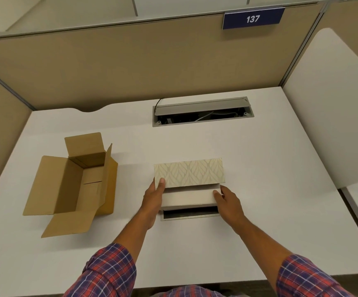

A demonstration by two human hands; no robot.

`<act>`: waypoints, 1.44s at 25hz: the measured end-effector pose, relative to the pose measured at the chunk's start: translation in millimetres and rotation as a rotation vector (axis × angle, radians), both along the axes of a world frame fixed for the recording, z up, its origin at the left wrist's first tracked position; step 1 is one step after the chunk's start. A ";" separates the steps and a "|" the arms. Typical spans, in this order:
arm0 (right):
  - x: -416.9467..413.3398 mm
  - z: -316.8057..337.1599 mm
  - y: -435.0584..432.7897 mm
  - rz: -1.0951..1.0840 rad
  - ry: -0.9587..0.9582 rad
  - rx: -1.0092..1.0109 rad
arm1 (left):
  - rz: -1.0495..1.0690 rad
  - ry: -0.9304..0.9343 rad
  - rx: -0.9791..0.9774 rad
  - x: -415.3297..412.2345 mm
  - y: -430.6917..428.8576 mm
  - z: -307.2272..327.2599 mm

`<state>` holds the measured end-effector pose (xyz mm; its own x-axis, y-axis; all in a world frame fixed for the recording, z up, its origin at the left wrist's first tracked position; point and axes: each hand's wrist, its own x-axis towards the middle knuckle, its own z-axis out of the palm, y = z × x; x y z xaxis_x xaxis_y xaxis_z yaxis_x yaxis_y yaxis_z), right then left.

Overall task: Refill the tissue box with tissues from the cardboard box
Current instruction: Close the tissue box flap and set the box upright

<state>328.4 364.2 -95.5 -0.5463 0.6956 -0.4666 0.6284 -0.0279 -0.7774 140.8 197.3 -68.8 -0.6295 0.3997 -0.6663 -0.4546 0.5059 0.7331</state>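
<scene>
The tissue box (pixel 188 174) is at the middle of the white desk (pixel 270 189), held between both hands. It shows a cream leaf-patterned face on top and a plain cream face toward me. My left hand (pixel 155 198) grips its left end with the thumb on the patterned face. My right hand (pixel 227 202) grips its right end. Just below the box a grey-rimmed piece with a dark slot (pixel 189 214) lies flat on the desk. The brown cardboard box (pixel 73 185) stands open at the left, flaps spread; I see no tissues in the part of its inside that shows.
An open cable hatch (pixel 202 112) with wires is set in the desk behind the tissue box. Beige partition walls enclose the back and left, with a blue "137" sign (pixel 253 18). A white panel (pixel 332 108) stands at the right edge.
</scene>
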 end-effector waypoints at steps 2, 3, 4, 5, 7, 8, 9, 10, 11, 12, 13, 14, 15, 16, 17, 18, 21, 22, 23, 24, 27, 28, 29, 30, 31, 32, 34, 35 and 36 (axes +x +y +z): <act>-1.8 -1.3 0.2 0.007 0.013 0.009 | -0.011 -0.012 0.013 -0.9 -1.0 -0.8; -1.9 -2.0 0.4 0.009 0.020 0.013 | -0.015 -0.014 0.018 -1.1 -1.2 -1.5; -1.8 -2.2 0.7 0.010 0.018 0.014 | -0.020 -0.013 0.021 -1.4 -1.3 -2.3; -1.3 -2.6 1.6 0.010 0.013 0.013 | -0.024 -0.011 0.021 -1.6 -1.2 -3.2; 0.5 -3.9 3.4 0.011 0.008 0.012 | -0.030 -0.013 0.020 -1.4 -1.0 -4.4; 1.5 -4.7 4.2 0.012 0.008 0.010 | -0.032 -0.015 0.021 -1.3 -1.2 -5.2; 2.0 -5.5 5.0 0.012 0.010 0.008 | -0.032 -0.018 0.024 -1.5 -1.2 -6.0; 2.1 -5.5 5.6 0.013 0.012 0.008 | -0.029 -0.023 0.027 -1.7 -1.4 -6.6; 1.6 -4.9 6.0 0.014 0.013 0.011 | -0.026 -0.027 0.031 -2.3 -1.6 -6.9; 1.0 -4.2 6.4 0.014 0.013 0.015 | -0.023 -0.030 0.036 -2.7 -1.7 -7.2; 0.5 -4.0 6.8 0.014 0.015 0.017 | -0.023 -0.030 0.039 -3.1 -1.9 -7.4; 0.4 -3.8 7.1 0.014 0.021 0.016 | -0.026 -0.026 0.038 -3.3 -1.7 -7.7; 0.4 -3.0 6.9 0.016 0.031 0.011 | -0.031 -0.018 0.034 -3.2 -1.7 -8.1; 0.4 -2.0 6.5 0.019 0.045 0.004 | -0.039 -0.007 0.028 -3.1 -2.0 -8.5; 0.4 -1.7 6.7 0.023 0.058 0.001 | -0.049 0.004 0.023 -3.0 -2.4 -9.2; 0.5 -1.7 7.2 0.028 0.065 -0.003 | -0.061 0.013 0.019 -2.8 -3.0 -9.9; 1.8 0.1 10.4 0.001 0.089 -0.060 | -0.087 0.041 0.018 -2.0 -6.1 -11.4; 2.2 2.3 12.2 -0.039 0.115 -0.084 | -0.089 0.065 0.027 -1.9 -7.5 -11.3; 2.3 4.7 15.0 -0.100 0.146 -0.080 | -0.087 0.097 0.039 -1.9 -9.1 -10.9; 1.9 7.4 18.4 -0.167 0.174 -0.045 | -0.083 0.132 0.047 -2.1 -10.5 -10.4; -2.4 17.2 27.9 -0.192 0.215 0.134 | -0.091 0.188 0.042 -0.9 -14.9 -9.8; -3.2 18.0 29.2 -0.147 0.206 0.176 | -0.102 0.196 0.036 0.7 -16.7 -10.5; -3.0 17.6 29.0 -0.113 0.193 0.206 | -0.113 0.203 0.029 2.5 -18.9 -11.5; -1.3 16.7 28.3 -0.096 0.182 0.230 | -0.125 0.210 0.025 4.3 -21.1 -12.5; 1.6 15.6 27.0 -0.088 0.175 0.255 | -0.135 0.217 0.022 6.0 -23.5 -13.7; 5.4 13.6 25.3 -0.080 0.171 0.279 | -0.146 0.223 0.021 7.5 -26.1 -15.1; 12.7 10.2 20.4 -0.060 0.163 0.305 | -0.177 0.228 0.020 10.3 -31.8 -18.2; 15.2 9.6 17.8 -0.057 0.160 0.305 | -0.193 0.229 0.018 11.6 -34.7 -19.1; 17.2 9.9 15.2 -0.058 0.158 0.303 | -0.205 0.229 0.018 12.9 -37.3 -19.3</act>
<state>345.6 379.5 -85.6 -0.5507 0.8218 -0.1463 0.5035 0.1873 -0.8435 153.6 160.0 -88.1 -0.6675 0.5442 -0.5082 -0.1663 0.5563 0.8141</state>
